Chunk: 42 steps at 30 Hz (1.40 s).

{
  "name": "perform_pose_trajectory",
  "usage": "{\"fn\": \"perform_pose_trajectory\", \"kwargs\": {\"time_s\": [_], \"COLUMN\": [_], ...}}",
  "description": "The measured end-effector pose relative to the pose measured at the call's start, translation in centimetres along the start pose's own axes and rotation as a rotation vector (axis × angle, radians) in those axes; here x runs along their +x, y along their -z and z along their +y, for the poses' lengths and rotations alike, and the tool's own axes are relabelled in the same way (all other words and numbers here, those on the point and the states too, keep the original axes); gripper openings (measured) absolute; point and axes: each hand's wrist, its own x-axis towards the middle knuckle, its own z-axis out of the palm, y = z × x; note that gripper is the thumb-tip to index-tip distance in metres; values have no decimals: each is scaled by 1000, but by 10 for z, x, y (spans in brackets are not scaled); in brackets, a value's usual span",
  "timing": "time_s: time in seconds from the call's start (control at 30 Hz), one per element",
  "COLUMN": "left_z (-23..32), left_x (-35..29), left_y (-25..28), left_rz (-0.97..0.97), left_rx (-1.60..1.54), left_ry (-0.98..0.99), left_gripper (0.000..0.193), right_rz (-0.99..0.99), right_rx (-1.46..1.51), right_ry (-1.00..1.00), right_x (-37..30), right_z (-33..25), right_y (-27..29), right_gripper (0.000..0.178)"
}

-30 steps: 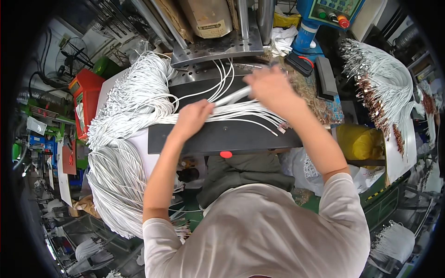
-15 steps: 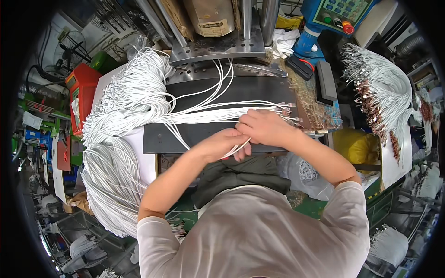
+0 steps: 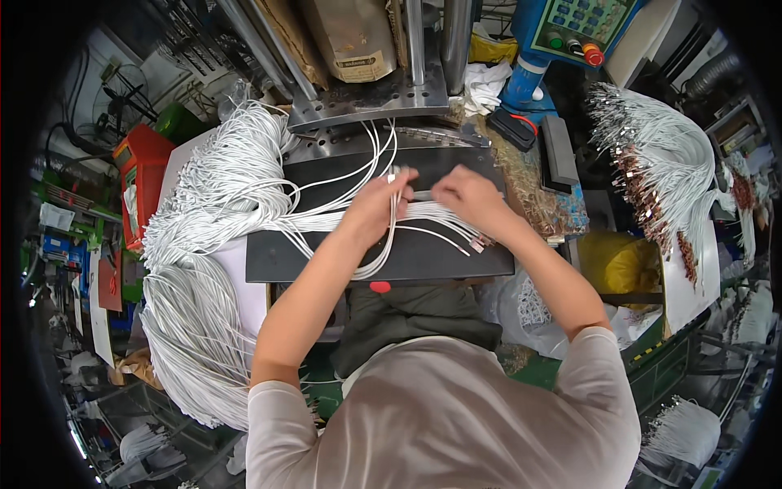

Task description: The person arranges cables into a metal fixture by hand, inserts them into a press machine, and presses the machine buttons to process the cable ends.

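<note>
White cables (image 3: 326,220) with small plug ends fan out to the right across a black work plate (image 3: 277,262). My left hand (image 3: 376,205) is closed around a few cables; their small pale connectors (image 3: 393,177) stick up at its fingertips, and the held cables loop down past the plate's near edge. To its right is my right hand (image 3: 474,199), palm down over the cable ends, with thumb and fingers curled together. Whatever lies in that pinch is too small to make out. Copper-coloured plug ends (image 3: 478,243) show below my right hand.
A large heap of white cables (image 3: 236,171) lies at the left, more hanging below it. Behind the plate stands a metal press (image 3: 366,102) with upright posts. A blue control box (image 3: 582,28), a black case (image 3: 511,129) and another cable bunch (image 3: 664,155) are at the right.
The hands were together at the plate's near edge. Both have moved farther away and come apart, the left lifting a few cable ends upright. The view has shifted slightly.
</note>
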Motion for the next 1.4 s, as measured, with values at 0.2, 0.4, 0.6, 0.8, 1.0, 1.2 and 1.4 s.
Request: {"fn": "perform_pose_trajectory", "kwargs": {"time_s": [0.2,0.4,0.6,0.8,1.0,1.2,1.4], "left_z": [1,-7,4,-3,-3,-8,-3], "left_x": [35,35,23,30,35,31,32], "left_y": [22,16,4,5,0,-3,14], "left_rz": [59,27,117,-49,-76,-37,47], "left_rx": [-87,-43,97,274,459,349,447], "left_ry": [-63,-50,48,66,112,109,16], "left_gripper": [32,35,37,32,31,32,26], "right_rz": [236,308,-25,-39,36,119,11], "right_rx": [-329,-742,252,988,855,549,740], "right_ry": [99,158,-216,-674,-567,-447,-473], "right_x": [36,56,43,42,32,30,34], "right_z": [25,57,20,28,20,16,35], "right_y": [10,-4,-7,-3,-14,-23,-7], "right_gripper": [30,37,33,36,40,36,34]}}
